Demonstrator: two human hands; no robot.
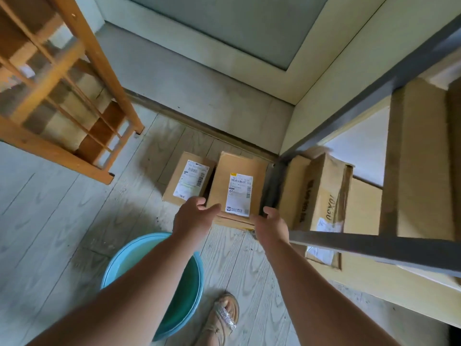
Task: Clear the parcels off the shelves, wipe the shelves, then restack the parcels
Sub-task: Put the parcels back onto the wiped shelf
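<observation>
Wooden rack [57, 96]: fills the upper left of the frame, slatted and orange-brown, its feet on the pale plank floor [45, 208].
Basin [159, 278]: light blue, at lower centre-left, partly behind the left forearm.
Small parcel [188, 181]: on the floor at centre, a white label on top, just beside a bigger box.
Left hand [194, 216]: reaches forward at centre, fingers loosely spread and gripping nothing, by the near left corner of the large parcel.
Large parcel [240, 188]: centre of the frame, on the floor (it seems to lie on another flat carton), label facing up.
Right hand [270, 223]: at the large parcel's near right corner, fingers relaxed, holding nothing; contact cannot be told.
Sandalled foot [223, 318]: bottom centre.
Metal shelf [374, 248]: right of the frame, grey bars.
Shelf cartons [321, 196]: brown, stacked inside the shelf.
</observation>
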